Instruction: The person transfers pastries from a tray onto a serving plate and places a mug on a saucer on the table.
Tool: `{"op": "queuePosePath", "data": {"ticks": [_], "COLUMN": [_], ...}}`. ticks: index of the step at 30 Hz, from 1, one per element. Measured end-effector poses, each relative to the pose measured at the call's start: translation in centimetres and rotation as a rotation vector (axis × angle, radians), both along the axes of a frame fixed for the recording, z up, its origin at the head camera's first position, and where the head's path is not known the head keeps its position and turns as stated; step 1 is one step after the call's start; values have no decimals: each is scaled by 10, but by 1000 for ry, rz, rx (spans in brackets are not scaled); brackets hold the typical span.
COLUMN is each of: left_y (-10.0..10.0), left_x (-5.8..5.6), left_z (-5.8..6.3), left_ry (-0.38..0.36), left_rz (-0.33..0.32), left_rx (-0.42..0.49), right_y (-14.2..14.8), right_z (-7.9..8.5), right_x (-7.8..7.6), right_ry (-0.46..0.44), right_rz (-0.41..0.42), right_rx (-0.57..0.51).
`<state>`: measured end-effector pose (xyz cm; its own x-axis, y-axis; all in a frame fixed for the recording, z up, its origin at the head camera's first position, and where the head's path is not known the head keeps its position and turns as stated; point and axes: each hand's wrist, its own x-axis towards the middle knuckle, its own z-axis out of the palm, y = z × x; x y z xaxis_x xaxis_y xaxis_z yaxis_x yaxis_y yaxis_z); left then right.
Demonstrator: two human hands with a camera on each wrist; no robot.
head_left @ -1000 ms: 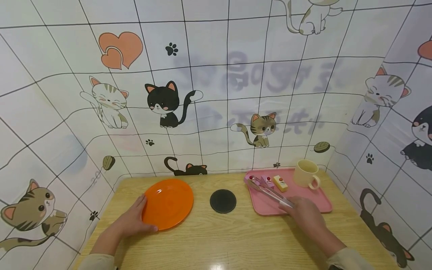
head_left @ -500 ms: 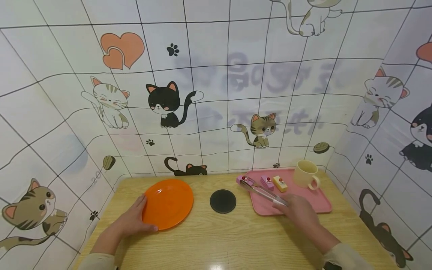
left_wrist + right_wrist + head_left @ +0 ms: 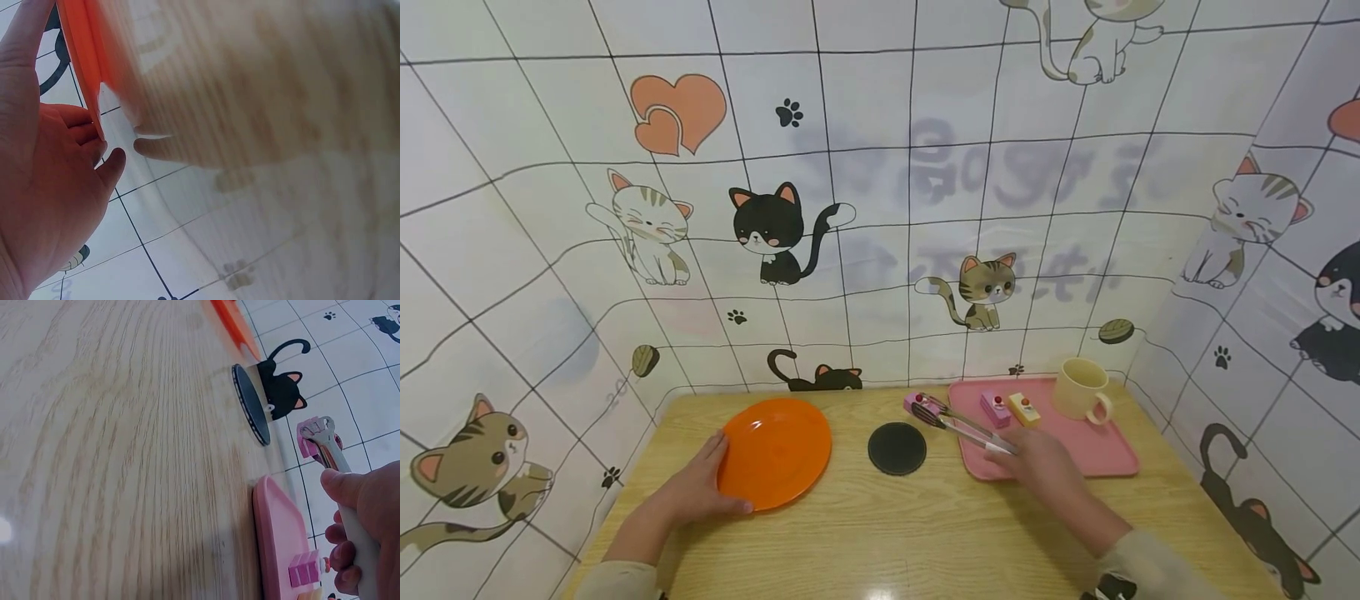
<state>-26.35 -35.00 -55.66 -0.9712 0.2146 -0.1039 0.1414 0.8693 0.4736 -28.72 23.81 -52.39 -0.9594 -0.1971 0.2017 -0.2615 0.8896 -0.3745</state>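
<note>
My left hand holds the left rim of an orange plate, with fingers and thumb spread along its edge. My right hand grips metal tongs with pale handles. Between the tongs' tips is a small pink cake piece with a red topping. In the right wrist view the piece is raised above the tabletop. The head view puts it left of the pink tray, behind a round dark coaster. A purple-pink cake piece and a yellow cake piece lie on the tray.
A pale yellow mug stands at the tray's back right corner. The wooden table ends against walls covered with a cat-print grid sheet at the back and sides.
My right hand has moved left with the tongs, carrying the pink cake piece from the tray's left corner out past its edge. My left hand and the plate have stayed in place.
</note>
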Motion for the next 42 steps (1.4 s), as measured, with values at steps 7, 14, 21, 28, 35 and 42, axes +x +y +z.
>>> {"op": "queuePosePath", "data": {"ticks": [7,14,21,28,35,42], "left_y": [-1,0,1,1,2,3], "left_x": [-2,-1,-1,-1,1,1], "left_z": [-2,1,4,2,2,3], "left_ry": [-4,-8,-17,-14,-10,-16], "left_rz": [1,3,3,4,7,11], "left_rx": [0,0,-4,-7,5,11], "right_y": [-17,-32,-46,-60,-75,-90], "right_z": [0,1,2,2,5,7], "right_x": [-3,-5,-8,-14,-17,-22], "right_ry": [0,-22,-20,-23,-7,24], "right_rz": [14,18,36,51,95,146], "right_rx": [-17,-24,-33,-55,-36,-27]}}
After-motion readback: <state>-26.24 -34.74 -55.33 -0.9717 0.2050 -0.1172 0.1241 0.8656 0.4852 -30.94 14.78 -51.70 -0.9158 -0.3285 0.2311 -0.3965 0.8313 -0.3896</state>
